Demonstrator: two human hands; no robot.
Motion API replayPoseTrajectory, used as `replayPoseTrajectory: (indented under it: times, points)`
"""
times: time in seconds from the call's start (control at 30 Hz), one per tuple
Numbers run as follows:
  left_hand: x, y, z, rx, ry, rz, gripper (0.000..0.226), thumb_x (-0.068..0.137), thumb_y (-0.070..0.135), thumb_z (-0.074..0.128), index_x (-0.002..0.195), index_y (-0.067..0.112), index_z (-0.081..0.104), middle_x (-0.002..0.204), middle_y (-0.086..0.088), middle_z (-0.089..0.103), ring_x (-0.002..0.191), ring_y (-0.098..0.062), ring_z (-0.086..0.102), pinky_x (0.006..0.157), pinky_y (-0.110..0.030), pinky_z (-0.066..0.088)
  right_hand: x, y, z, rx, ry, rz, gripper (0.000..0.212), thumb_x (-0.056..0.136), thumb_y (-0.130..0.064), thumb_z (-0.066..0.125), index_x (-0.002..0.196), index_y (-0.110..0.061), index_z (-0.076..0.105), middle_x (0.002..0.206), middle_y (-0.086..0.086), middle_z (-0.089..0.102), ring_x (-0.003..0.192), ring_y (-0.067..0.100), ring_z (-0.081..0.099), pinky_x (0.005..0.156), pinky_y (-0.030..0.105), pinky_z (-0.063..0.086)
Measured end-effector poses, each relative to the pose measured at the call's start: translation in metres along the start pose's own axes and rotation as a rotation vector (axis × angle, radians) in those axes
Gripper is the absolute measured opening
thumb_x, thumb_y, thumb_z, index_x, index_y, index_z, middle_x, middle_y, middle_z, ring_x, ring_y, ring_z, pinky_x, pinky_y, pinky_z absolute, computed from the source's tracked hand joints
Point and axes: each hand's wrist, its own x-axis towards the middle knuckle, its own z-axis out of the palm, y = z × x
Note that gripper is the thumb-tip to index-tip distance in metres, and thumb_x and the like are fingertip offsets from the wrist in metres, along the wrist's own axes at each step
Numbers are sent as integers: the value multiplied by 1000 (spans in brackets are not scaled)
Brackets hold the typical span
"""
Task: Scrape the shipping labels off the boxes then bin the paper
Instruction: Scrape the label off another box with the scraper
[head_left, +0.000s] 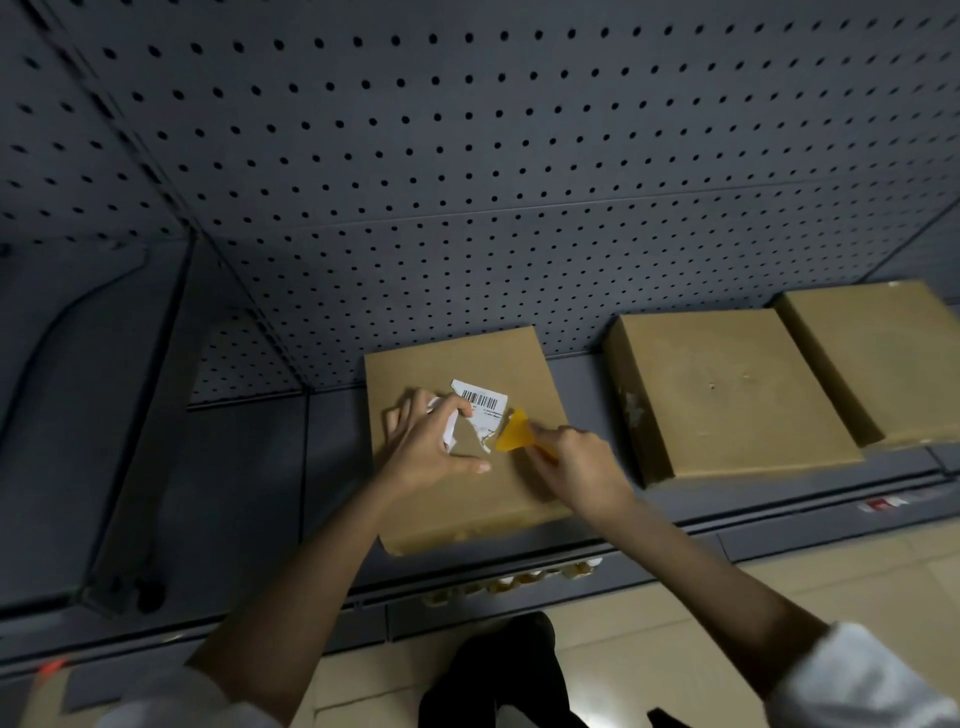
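A white shipping label (480, 406), half torn, lay on the top of the leftmost cardboard box (462, 441); it bore a barcode, its small print too blurred to read. The left hand (428, 451) pinched the peeled, crumpled part. The right hand (571, 465) gripped a yellow scraper (514, 432) against the label's right edge. Two more boxes (727, 395) sat to the right on the grey shelf (249, 467), backed by pegboard (467, 156).

Grey pegboard wall (467, 156) (dim), tiled floor (675, 623)
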Motion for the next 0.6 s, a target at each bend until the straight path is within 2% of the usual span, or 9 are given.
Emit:
replayPoseTrajectory:
  times: [0.3,0.47,0.6]
  points:
    - [0,3,-1,6,-7,-8,63,51,61,77,102,40,47,107,12,31,121,-14,29,99,-32,16,0,-12,4,94,-19,13,36,95,-33,45,129,-23,52,112,14,67,104,35,61,86,37,47]
    - [2,4,0,50,-5,-13,61,51,63,75,101,40,48,107,10,32,119,-15,31,101,-35,19,-13,4,0,67,-4,11,36,95,-35,45,128,-24,52,100,14,66,95,34,62,78,37,48]
    - [1,4,-2,46,-24,-8,63,52,63,75,103,40,47,107,10,32,121,-15,30,101,-34,18,-1,-11,4,11,-39,1,33,96,-33,42,124,-18,50,104,15,64,96,37,61,79,40,49]
